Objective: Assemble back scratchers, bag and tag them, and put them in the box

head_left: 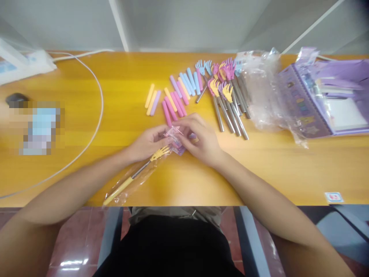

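My left hand (148, 142) and my right hand (203, 140) meet over the table, fingers closed on the top end of a clear plastic bag (121, 198). A purple and pink printed part (176, 141) of the packaging shows between the fingers. Inside the bag lies a yellow back scratcher (122, 190) with a metal shaft, slanting down to the left, its claw beside my left fingers. Just beyond my hands are loose pink handle tubes (166, 112). My fingers partly hide what they grip.
Behind are yellow, purple and blue tubes (188, 82). To the right lie several back scratcher heads on metal shafts (227, 96), clear plastic bags (259, 92) and a purple box (305, 104). A white cable (100, 100), a black mouse (17, 100) and a blurred-out rectangle lie left.
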Action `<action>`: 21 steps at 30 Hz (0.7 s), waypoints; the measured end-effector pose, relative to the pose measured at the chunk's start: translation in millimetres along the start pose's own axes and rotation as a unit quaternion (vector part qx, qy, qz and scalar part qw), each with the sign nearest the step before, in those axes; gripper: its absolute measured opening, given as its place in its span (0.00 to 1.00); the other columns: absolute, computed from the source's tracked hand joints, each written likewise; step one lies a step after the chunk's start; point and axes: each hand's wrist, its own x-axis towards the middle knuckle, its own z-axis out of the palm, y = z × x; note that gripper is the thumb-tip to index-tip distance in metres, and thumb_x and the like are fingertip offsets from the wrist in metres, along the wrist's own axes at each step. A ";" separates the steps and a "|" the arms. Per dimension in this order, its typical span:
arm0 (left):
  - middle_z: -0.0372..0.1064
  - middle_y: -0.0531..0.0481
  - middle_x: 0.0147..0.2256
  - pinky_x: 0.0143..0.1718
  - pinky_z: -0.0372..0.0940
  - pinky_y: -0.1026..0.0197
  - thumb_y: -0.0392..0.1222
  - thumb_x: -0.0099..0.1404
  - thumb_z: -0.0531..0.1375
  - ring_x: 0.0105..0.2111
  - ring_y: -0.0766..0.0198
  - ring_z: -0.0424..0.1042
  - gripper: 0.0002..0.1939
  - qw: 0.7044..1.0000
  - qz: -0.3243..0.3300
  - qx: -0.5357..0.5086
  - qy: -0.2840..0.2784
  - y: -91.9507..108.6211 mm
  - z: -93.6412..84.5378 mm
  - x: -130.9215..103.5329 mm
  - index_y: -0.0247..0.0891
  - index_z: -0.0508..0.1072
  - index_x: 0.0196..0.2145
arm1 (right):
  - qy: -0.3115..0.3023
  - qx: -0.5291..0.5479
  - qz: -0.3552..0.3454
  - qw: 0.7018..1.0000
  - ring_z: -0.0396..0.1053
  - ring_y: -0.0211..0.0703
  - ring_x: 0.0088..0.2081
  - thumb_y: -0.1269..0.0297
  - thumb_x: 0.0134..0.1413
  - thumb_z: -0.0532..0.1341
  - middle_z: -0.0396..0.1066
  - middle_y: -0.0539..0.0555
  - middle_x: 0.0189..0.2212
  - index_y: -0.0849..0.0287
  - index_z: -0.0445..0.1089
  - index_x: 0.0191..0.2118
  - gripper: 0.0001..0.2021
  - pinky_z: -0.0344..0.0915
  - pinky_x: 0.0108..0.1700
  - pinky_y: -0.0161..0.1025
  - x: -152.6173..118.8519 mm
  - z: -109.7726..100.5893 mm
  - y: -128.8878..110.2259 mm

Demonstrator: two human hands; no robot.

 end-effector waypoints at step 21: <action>0.78 0.48 0.36 0.40 0.72 0.61 0.61 0.74 0.69 0.35 0.62 0.77 0.22 0.996 0.044 0.047 0.069 -7.8 2.0 -3.2 0.38 0.76 0.39 | -0.113 0.186 0.148 0.965 0.71 0.35 0.29 0.63 0.73 0.64 0.71 0.47 0.35 0.53 0.65 0.69 0.23 0.67 0.31 0.34 -4.0 -0.7 -5.8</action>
